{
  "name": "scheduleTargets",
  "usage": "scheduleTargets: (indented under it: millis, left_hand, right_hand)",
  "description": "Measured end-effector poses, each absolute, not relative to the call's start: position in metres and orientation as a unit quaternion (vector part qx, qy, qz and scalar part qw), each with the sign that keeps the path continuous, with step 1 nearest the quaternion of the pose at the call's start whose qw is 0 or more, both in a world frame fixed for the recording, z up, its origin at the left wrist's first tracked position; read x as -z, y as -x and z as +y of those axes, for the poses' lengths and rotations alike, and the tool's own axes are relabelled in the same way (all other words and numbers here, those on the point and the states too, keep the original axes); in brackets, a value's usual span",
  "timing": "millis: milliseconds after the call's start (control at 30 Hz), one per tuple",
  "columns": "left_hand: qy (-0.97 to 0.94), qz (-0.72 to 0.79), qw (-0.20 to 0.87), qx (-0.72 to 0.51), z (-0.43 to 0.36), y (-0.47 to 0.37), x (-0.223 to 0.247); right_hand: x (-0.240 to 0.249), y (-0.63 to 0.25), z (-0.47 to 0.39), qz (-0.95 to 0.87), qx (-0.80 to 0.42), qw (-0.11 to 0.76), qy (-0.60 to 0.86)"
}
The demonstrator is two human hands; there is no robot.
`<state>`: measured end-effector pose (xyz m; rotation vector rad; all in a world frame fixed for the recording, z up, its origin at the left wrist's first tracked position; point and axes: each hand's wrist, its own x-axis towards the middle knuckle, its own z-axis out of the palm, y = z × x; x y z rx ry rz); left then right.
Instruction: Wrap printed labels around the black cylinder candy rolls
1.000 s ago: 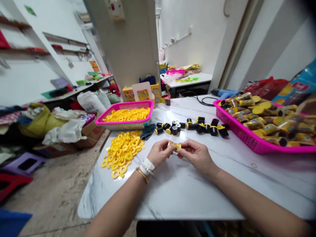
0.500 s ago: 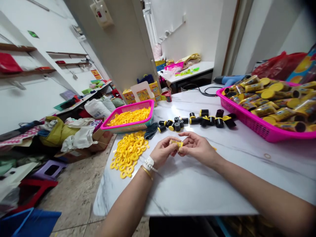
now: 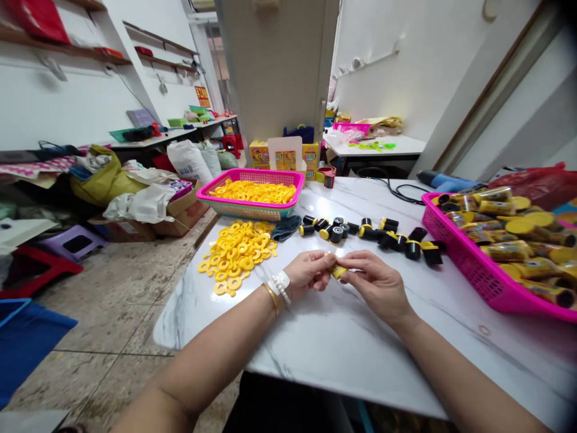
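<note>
Both my hands meet over the marbled white table (image 3: 315, 337), pinching a small yellow printed piece (image 3: 338, 272) between them. My left hand (image 3: 311, 270), with a white bracelet and a gold bangle at the wrist, holds its left side. The fingers of my right hand (image 3: 376, 282) close on its right side. Left of my hands lies a heap of yellow rings (image 3: 237, 252). Just beyond my fingers are several black cylinders with yellow parts (image 3: 336, 233), some upright and some lying down. A dark cloth (image 3: 286, 228) lies between the heap and the cylinders.
A pink basket of yellow rings (image 3: 297, 195) stands at the back left. Another pink basket (image 3: 478, 282), full of printed yellow tubes, is on the right. Behind are yellow boxes (image 3: 259, 155), a red tape holder (image 3: 329, 176) and a blue tool (image 3: 446, 181) with a black cable.
The camera view has turned and levelled, so the table and baskets sit differently in the picture. My hands still hold the yellow piece, which is now tilted and more covered by my fingers.
</note>
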<state>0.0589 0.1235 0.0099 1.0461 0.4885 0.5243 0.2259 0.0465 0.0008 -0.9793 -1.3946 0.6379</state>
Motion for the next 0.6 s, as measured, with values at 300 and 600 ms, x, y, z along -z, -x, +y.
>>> scheduleTargets:
  millis: [300,600]
  left_hand:
    - [-0.403,0.265,0.846,-0.227,0.118,-0.065,-0.006]
    - [-0.44,0.231,0.828,-0.259,0.117,-0.064,-0.008]
  right_hand:
    - [-0.003,-0.229,0.044,-0.685,-0.176,0.556,0.438]
    - [-0.001,-0.223,0.041,-0.605,-0.286,0.624,0.404]
